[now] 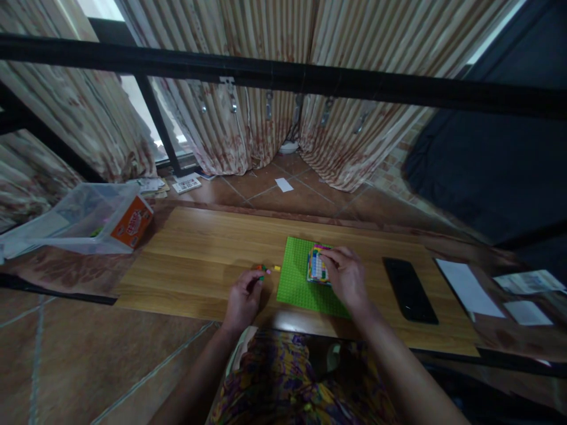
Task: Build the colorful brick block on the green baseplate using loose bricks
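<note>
A green studded baseplate (295,277) lies on the wooden board. On it stands a low block of many-coloured toy bricks (316,265), with whitish studs in its middle and coloured edges. My right hand (348,278) reaches over the block's right side, fingers closed at its top; whatever they pinch is hidden. Left of the baseplate, my left hand (243,297) is closed in a pinch, with a small green brick at its fingertips. Loose red, green and pink bricks lie right by these fingertips. One yellow brick (277,268) lies between them and the baseplate.
The wooden board (190,254) bears a black phone (410,289) to the right. A clear plastic bin (88,218) with an orange label stands at the left. White papers (469,286) lie at the far right. A black metal bar (283,77) crosses in front of striped curtains.
</note>
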`<action>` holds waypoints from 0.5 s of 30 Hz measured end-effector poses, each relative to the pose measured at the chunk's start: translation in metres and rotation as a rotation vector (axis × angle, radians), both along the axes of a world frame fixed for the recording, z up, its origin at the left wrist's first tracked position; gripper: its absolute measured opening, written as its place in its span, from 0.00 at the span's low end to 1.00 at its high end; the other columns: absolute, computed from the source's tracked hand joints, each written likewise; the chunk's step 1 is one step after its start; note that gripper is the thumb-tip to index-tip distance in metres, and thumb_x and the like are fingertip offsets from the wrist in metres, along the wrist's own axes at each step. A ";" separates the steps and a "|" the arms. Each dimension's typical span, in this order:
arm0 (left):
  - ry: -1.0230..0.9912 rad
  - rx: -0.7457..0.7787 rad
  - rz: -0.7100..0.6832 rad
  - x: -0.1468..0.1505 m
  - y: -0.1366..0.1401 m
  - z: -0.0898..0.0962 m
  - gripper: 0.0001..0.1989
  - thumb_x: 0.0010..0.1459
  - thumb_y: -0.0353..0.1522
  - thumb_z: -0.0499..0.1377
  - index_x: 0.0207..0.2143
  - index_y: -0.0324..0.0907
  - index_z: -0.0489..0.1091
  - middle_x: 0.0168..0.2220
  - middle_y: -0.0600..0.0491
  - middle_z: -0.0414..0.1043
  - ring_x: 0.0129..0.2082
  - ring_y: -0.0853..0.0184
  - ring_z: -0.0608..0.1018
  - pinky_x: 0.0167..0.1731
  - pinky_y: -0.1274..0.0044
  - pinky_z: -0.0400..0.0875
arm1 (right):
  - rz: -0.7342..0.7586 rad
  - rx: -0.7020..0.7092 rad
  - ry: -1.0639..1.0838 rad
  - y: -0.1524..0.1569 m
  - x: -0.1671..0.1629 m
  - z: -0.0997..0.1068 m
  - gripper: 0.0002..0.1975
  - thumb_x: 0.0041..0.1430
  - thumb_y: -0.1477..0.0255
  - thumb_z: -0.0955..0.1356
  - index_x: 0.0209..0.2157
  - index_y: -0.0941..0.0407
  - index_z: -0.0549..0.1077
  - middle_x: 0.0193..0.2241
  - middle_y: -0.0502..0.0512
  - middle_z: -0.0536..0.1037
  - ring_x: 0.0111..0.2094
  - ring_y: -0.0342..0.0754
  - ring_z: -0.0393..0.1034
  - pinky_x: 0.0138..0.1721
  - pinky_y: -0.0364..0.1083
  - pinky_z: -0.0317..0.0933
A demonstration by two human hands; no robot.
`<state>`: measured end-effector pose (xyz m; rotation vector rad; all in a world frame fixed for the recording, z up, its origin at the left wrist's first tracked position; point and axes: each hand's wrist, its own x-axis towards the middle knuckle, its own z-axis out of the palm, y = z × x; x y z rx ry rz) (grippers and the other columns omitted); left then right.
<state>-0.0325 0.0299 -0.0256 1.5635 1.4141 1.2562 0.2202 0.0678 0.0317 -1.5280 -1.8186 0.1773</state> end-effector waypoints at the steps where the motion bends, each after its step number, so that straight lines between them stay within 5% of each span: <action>1: 0.005 0.001 -0.003 0.001 -0.001 0.001 0.08 0.58 0.31 0.56 0.39 0.44 0.72 0.41 0.51 0.76 0.42 0.64 0.77 0.46 0.71 0.69 | -0.006 0.013 -0.021 0.002 0.000 -0.002 0.13 0.61 0.66 0.63 0.36 0.54 0.80 0.33 0.56 0.76 0.35 0.52 0.68 0.40 0.50 0.61; 15: 0.019 0.010 -0.035 0.002 -0.001 0.003 0.09 0.59 0.28 0.54 0.40 0.44 0.72 0.42 0.51 0.75 0.44 0.66 0.76 0.47 0.71 0.69 | -0.038 0.047 -0.041 0.008 -0.005 -0.006 0.13 0.61 0.66 0.64 0.35 0.55 0.80 0.30 0.56 0.80 0.33 0.52 0.69 0.39 0.51 0.61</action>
